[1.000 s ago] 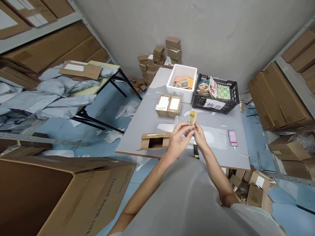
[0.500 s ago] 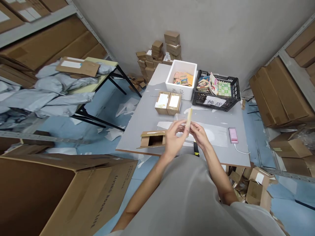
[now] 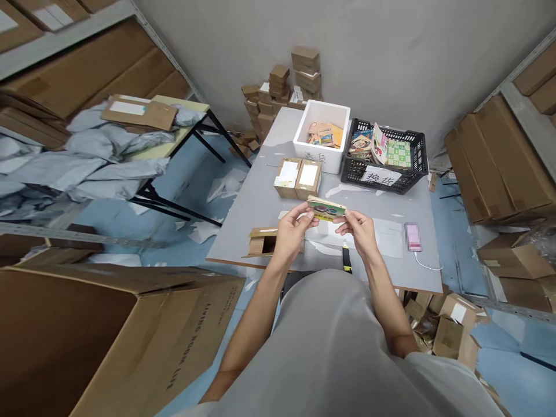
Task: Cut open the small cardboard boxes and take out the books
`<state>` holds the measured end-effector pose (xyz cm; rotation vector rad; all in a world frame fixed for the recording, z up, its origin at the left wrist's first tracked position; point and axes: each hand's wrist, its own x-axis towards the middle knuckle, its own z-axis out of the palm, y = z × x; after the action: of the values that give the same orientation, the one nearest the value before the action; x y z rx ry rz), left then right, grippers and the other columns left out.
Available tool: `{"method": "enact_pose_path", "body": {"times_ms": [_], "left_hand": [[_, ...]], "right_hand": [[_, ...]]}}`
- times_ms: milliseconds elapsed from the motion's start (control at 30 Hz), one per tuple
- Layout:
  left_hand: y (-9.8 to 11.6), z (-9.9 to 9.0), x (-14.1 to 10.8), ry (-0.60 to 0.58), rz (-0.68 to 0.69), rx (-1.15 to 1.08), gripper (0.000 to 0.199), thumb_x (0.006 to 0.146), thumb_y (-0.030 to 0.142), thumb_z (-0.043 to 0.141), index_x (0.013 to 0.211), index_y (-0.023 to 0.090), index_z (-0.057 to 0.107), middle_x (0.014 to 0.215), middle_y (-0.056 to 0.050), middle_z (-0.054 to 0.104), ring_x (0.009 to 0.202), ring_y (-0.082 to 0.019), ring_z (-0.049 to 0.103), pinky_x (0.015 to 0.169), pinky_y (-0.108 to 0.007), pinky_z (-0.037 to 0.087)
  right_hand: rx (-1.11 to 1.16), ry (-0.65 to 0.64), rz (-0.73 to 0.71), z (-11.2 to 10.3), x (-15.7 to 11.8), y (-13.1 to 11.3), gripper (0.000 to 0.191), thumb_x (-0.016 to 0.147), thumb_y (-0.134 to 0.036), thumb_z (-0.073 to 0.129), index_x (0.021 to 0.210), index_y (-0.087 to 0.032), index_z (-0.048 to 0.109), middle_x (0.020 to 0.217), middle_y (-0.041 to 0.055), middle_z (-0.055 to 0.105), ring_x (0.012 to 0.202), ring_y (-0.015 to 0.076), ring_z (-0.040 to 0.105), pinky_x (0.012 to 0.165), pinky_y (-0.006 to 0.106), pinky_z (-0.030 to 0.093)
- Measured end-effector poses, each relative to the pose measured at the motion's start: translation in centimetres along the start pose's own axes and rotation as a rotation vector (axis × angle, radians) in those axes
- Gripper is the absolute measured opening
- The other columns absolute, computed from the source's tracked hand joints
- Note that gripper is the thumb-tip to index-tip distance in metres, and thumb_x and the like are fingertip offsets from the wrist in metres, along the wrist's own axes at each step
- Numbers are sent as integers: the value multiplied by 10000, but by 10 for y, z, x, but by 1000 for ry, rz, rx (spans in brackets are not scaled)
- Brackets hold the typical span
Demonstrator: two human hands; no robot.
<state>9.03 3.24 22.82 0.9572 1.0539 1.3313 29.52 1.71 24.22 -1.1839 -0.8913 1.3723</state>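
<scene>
Between my two hands, above the grey table point(image 3: 243, 231), is a small thick book point(image 3: 326, 209) with a green and yellow cover. My left hand point(image 3: 295, 229) pinches its left end, and my right hand point(image 3: 359, 233) grips the right end. Below and left of it, an open cardboard box point(image 3: 259, 243) lies on the table, partly hidden by my left arm. A black and yellow cutter point(image 3: 346, 259) lies near the front edge, close to my right wrist.
At the table's back stand a white foam box point(image 3: 299, 149) and a black crate point(image 3: 382, 184), both holding books. Two small taped cartons point(image 3: 297, 186) sit before the foam box. A pink phone point(image 3: 412, 237) with a cable lies right. A big open carton point(image 3: 182, 330) stands front left.
The book has turned from edge-on and upright to lying lengthwise, its cover now showing. My hands have moved apart to its two ends.
</scene>
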Motion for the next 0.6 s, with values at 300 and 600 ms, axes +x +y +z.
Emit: {"method": "enact_pose_path", "body": {"times_ms": [300,600], "left_hand": [[6,-1,-3,-32,28,50,635,903,721,883,1286,223,792,1129,-101,843,967,-235,837,934,-416,719],[9,2,-6,-5,10,54,500,1004,693,780,1190,229,803,1295,-107,803,1091,-224,794,872,-333,717]], "right_hand": [[-22,-29,-18,0,-2,-7,648,809,-826,877,1052,-226,858,927,89,892,673,212,821,633,306,652],[-46,-19,-75,-5,-1,-6,600,853,-780,870,1108,-236,876,865,37,826,715,221,823,670,331,657]]}}
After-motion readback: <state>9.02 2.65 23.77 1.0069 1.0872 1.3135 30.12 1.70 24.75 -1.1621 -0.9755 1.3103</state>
